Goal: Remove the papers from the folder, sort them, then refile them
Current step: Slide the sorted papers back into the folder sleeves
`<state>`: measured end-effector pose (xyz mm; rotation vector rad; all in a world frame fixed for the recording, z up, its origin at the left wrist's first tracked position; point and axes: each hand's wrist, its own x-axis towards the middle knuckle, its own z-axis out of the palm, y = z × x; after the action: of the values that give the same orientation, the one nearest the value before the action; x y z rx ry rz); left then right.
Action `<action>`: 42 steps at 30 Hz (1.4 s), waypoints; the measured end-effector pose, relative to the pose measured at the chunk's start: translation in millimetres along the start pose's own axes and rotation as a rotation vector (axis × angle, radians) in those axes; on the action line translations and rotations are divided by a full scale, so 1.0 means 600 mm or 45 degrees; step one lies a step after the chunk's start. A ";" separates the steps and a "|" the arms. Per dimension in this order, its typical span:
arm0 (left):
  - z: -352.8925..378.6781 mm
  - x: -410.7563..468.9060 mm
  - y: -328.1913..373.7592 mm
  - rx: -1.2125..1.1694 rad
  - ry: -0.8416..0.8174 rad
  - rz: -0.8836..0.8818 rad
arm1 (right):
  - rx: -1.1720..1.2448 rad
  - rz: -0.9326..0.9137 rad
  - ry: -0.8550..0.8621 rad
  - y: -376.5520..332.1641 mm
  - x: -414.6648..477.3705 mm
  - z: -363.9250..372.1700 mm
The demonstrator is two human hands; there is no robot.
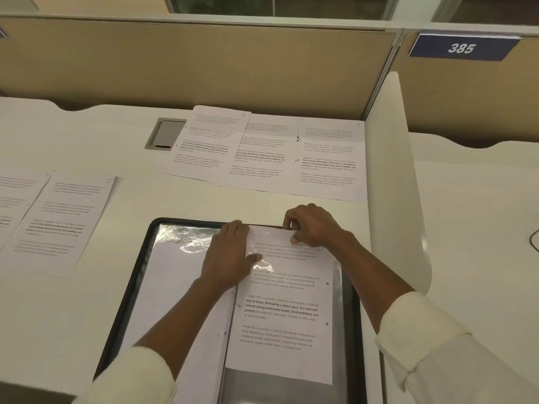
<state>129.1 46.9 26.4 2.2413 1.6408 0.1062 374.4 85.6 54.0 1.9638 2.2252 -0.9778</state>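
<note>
A black folder (137, 275) with clear plastic sleeves lies open on the desk in front of me. A printed sheet (283, 319) rests on its right side, its top part under the sleeve's plastic. My left hand (230, 258) lies flat on the sleeve near the folder's spine. At the top edge my right hand (312, 225) pinches the sheet and the sleeve's opening. Three printed sheets (329, 158) lie side by side at the back of the desk. Two more sheets (61, 223) lie at the left.
A white divider panel (393, 176) stands along the desk's right edge, close to my right forearm. A grey cable hatch (166, 134) is set into the desk at the back. A beige partition (204, 65) closes the far side.
</note>
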 end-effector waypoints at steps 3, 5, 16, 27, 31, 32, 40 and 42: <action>0.027 -0.064 0.004 -0.082 -0.029 -0.129 | -0.027 -0.032 0.027 -0.003 -0.004 0.000; 0.047 -0.103 0.006 -0.093 0.002 -0.123 | 0.008 -0.028 0.030 -0.010 -0.005 0.001; 0.094 -0.230 0.035 -0.023 0.055 -0.165 | -0.096 -0.001 0.056 -0.066 0.016 0.025; 0.139 -0.335 0.061 -0.055 0.137 -0.231 | 0.094 -0.016 0.020 -0.075 0.031 0.039; 0.140 -0.357 0.067 -0.068 0.115 -0.265 | 0.244 -0.100 -0.096 -0.070 0.042 0.035; 0.139 -0.361 0.068 -0.070 0.117 -0.264 | 0.286 -0.121 -0.156 -0.068 0.043 0.032; 0.142 -0.389 0.080 -0.119 0.114 -0.299 | 0.350 -0.104 -0.218 -0.066 0.038 0.028; 0.144 -0.396 0.081 -0.133 0.109 -0.290 | 0.341 -0.093 -0.156 -0.065 0.036 0.036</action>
<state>119.9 -208.8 -2.5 1.9843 1.8775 0.2265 326.5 94.3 44.7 1.8661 2.2119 -1.4308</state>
